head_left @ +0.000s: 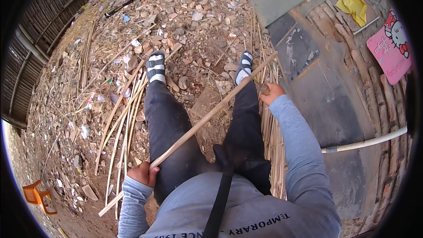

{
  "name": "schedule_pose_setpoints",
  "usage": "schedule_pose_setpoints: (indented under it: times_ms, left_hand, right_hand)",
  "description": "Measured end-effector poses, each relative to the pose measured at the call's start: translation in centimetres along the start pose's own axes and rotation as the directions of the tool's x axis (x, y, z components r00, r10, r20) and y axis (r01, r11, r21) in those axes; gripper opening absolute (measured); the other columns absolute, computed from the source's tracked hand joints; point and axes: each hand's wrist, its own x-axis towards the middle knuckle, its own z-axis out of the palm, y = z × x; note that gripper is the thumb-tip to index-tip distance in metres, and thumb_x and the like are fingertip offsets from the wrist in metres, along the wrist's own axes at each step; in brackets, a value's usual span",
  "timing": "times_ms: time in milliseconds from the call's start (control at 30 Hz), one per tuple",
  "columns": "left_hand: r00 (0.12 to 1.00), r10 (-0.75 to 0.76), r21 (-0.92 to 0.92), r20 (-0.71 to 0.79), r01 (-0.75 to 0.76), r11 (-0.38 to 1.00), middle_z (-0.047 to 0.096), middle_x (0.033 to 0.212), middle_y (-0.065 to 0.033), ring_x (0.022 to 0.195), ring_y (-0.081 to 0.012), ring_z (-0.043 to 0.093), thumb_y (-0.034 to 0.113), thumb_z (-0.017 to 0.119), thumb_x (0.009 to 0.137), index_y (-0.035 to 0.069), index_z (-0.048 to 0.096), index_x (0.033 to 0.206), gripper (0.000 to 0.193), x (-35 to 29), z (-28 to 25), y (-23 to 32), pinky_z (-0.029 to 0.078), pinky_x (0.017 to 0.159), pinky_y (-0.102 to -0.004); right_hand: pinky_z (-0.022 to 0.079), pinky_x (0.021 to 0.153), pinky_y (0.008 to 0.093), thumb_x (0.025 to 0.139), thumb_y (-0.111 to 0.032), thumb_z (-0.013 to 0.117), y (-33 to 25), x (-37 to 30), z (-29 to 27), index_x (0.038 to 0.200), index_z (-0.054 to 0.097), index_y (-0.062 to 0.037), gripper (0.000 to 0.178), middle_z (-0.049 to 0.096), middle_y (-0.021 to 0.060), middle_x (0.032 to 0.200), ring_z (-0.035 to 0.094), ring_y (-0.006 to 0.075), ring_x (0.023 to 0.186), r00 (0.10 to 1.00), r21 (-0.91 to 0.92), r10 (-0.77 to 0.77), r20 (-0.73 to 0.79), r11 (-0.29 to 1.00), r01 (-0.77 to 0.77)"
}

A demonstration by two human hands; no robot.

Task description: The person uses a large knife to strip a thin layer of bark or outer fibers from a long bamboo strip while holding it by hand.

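A long, pale bamboo strip lies slantwise across my lap, its near end low on the left and its far end up on the right. My left hand is closed round its lower part, beside my left thigh. My right hand grips the brown wooden handle of a knife near the strip's far end. The thin dark blade points up and left and crosses the strip there; whether it cuts into the wood is too small to tell.
Loose bamboo strips lie by my left leg, and a bundle of thin strips along my right. Rubble covers the ground. Dark panels, a white pipe and a pink board are at right; an orange chair, left.
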Motion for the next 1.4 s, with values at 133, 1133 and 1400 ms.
schedule_pose_setpoints:
  times_ms: [133,1133,1400]
  left_hand:
    - [0.998,-0.015,0.082,0.054,0.011,0.997,0.058,0.06,-0.0201,0.058,-0.0427,0.061,0.041,0.062,0.09,0.004,0.054,0.077,0.04,-0.2,-0.9,-0.2,0.047,0.053,-0.0499]
    - [1.0,0.008,0.036,0.029,-0.009,0.999,0.059,0.064,-0.0208,0.058,-0.0425,0.06,0.04,0.063,0.089,0.004,0.058,0.081,0.037,0.0,-1.0,0.2,0.047,0.054,-0.0498]
    - [0.998,-0.028,0.058,0.056,0.025,0.998,0.059,0.064,-0.021,0.06,-0.0428,0.06,0.038,0.065,0.088,0.003,0.056,0.079,0.037,0.4,-1.0,0.1,0.047,0.054,-0.0496]
  right_hand:
    - [0.052,0.071,0.0445,0.073,-0.021,0.068,-5.5,-2.3,-0.6,0.089,0.065,-0.0082,0.021,0.065,0.0173,0.077,0.064,0.0382,0.079,0.98,-0.267,-0.069,0.185,0.957,0.117]
    - [0.051,0.069,0.043,0.073,-0.017,0.068,-3.2,-2.3,-1.8,0.091,0.064,-0.0042,0.022,0.066,0.0185,0.078,0.064,0.0378,0.075,0.998,-0.222,-0.041,0.046,0.974,0.051]
    - [0.052,0.074,0.0451,0.071,-0.023,0.07,2.1,0.1,-2.1,0.095,0.067,-0.0076,0.029,0.067,0.0197,0.084,0.064,0.0406,0.082,0.996,-0.203,0.085,0.04,0.976,-0.076]
